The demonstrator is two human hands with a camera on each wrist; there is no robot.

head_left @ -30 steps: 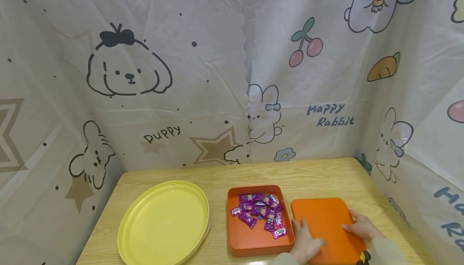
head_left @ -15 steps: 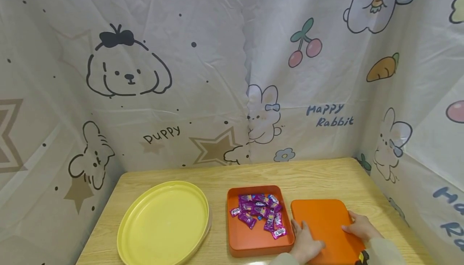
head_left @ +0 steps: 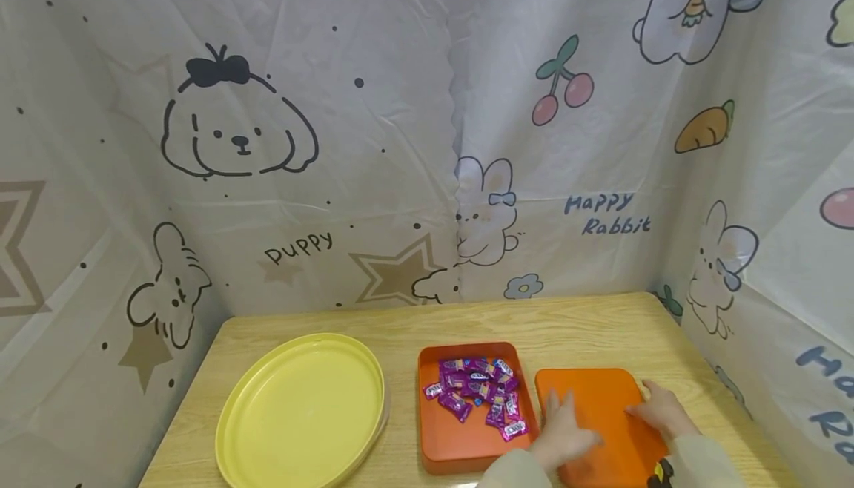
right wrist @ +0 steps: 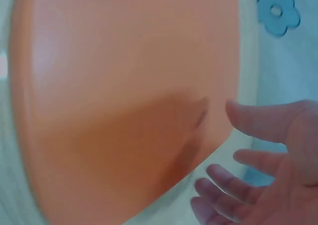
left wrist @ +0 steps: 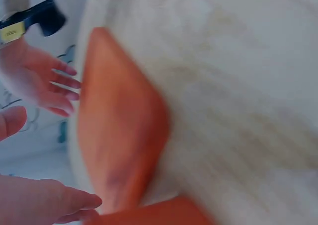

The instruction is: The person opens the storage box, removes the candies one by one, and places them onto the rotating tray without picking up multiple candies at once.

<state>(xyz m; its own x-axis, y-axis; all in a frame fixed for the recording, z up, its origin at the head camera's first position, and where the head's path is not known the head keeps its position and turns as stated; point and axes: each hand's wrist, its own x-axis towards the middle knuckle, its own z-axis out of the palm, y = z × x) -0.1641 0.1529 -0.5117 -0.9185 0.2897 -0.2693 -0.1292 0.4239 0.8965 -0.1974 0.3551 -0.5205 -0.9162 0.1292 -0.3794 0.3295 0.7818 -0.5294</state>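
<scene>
A flat orange square lid (head_left: 600, 406) lies on the table at the right. Over its left edge is my left hand (head_left: 562, 437), slightly blurred, its fingers spread and holding nothing. My right hand (head_left: 663, 412) is at the lid's right edge. In the right wrist view the right hand (right wrist: 280, 170) has its thumb and fingers apart, just off the lid (right wrist: 124, 61). Left of the lid stands an orange-red square box (head_left: 460, 447) with several purple wrapped candies (head_left: 477, 388) in it. The left wrist view shows the left hand (left wrist: 44, 200) between the lid (left wrist: 119, 111) and the box (left wrist: 164, 214).
A round yellow tray (head_left: 303, 410) with a low rim sits left of the box. The pale wooden table (head_left: 400, 325) ends at printed cloth walls (head_left: 373, 139) behind and on both sides. A black and yellow band (head_left: 660, 473) is on the right wrist.
Both hands have loosened from the lid's sides. The left fingers have lifted and spread, and the right fingers have come off the edge. The lid, box and tray look unmoved.
</scene>
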